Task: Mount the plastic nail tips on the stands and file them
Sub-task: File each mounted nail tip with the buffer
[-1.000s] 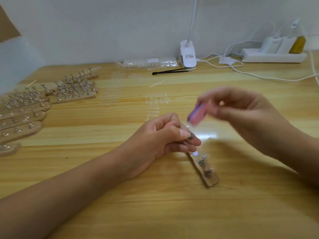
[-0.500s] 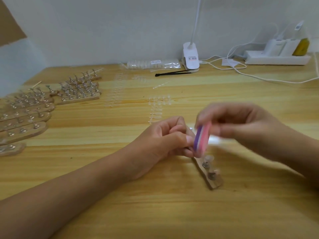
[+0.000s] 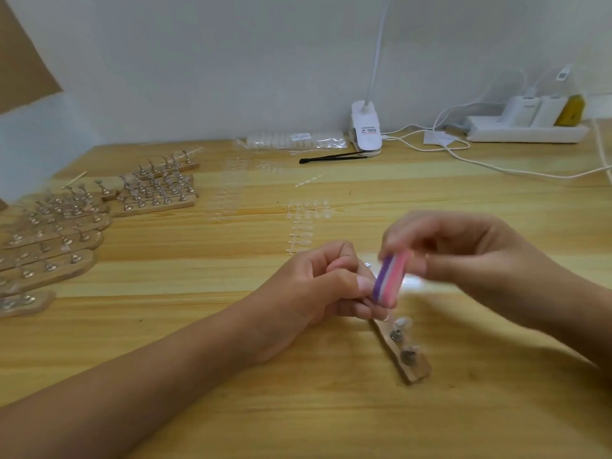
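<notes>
— Filing now? Where's the tip?

— Hidden behind my left hand (image 3: 318, 289), curled on the stand (image 3: 402, 351) on the surface (image 3: 198, 326). My right hand (image 3: 463, 256) pinches the file (image 3: 389, 279).

— Advice?

— Short, light strokes, I'd say; brace the stand.

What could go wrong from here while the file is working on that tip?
1. The left hand pinches one end of the wooden stand; hard strokes from the pink and purple file block in the right hand might knock off the clear tips on the metal pegs.
2. The file works right beside the left fingertips, so it may scrape skin.
3. Motion blur hides the filed tip, so over-filing is hard to catch.
</notes>
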`<state>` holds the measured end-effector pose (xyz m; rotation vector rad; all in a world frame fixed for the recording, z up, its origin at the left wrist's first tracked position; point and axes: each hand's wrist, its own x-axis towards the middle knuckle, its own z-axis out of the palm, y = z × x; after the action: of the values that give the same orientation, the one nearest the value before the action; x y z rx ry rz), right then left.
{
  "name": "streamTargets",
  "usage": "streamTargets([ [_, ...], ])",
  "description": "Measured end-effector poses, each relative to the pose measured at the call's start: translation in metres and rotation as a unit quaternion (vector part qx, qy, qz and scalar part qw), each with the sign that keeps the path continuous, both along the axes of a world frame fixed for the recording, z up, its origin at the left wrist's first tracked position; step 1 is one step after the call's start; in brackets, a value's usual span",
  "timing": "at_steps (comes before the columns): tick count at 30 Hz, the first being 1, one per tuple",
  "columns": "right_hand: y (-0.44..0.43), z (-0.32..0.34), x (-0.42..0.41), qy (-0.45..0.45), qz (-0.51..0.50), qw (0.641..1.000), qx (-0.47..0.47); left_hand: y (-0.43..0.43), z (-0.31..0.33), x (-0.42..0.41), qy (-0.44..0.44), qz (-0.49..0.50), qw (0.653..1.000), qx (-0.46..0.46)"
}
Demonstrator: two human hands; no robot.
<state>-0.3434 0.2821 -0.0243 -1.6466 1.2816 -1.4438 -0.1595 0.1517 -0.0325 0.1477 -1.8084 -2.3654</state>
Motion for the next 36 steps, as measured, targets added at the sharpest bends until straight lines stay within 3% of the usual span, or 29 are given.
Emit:
streamTargets([
  [3,-0.001,0.005,-0.004,-0.086,-0.066,0.994,0.002,0.000,0.000,0.001,0.001,0.002,1.000,-0.001],
  [5,0.002,0.004,0.004,-0.037,0.009,0.999,-0.001,-0.001,-0.002,0.000,-0.002,0.008,1.000,-0.003],
  [7,0.002,0.001,0.005,0.028,0.013,1.000,0.002,-0.001,-0.002,0.000,-0.006,0.010,1.000,-0.006],
  [9,-0.001,0.001,-0.002,-0.010,-0.060,0.998,0.002,-0.001,-0.002,0.000,-0.002,0.004,1.000,-0.003],
  [11,0.001,0.003,-0.005,-0.046,-0.064,0.997,-0.002,-0.001,-0.002,0.000,0.002,-0.001,1.000,-0.006],
  [13,0.003,0.001,0.002,0.007,0.004,1.000,-0.011,-0.001,-0.003,0.000,-0.001,0.002,1.000,-0.015],
  [15,0.001,0.000,0.003,0.036,-0.009,0.999,-0.009,-0.001,-0.002,0.000,-0.003,0.001,1.000,-0.016],
  [18,-0.001,0.001,-0.013,-0.070,-0.113,0.991,-0.004,0.000,-0.001,0.001,0.001,-0.006,1.000,-0.011],
  [20,0.003,0.004,-0.008,-0.082,-0.025,0.996,-0.001,-0.001,-0.002,0.000,0.001,-0.009,1.000,-0.008],
  [22,0.002,0.003,0.003,-0.011,0.049,0.999,0.017,-0.002,-0.003,0.000,-0.003,-0.007,1.000,-0.012],
  [23,0.000,-0.001,0.004,0.032,0.015,0.999,0.009,-0.002,-0.003,0.000,-0.003,-0.012,1.000,-0.013],
  [25,-0.004,-0.007,-0.006,0.089,-0.150,0.984,-0.028,-0.001,-0.003,0.001,0.004,-0.026,0.999,-0.018],
  [28,-0.003,-0.005,-0.028,0.026,-0.316,0.946,-0.061,-0.001,-0.002,0.002,0.002,-0.036,0.999,-0.022],
  [36,-0.007,-0.016,-0.036,0.063,-0.294,0.953,-0.036,0.010,0.000,0.006,0.023,0.042,0.993,-0.110],
])
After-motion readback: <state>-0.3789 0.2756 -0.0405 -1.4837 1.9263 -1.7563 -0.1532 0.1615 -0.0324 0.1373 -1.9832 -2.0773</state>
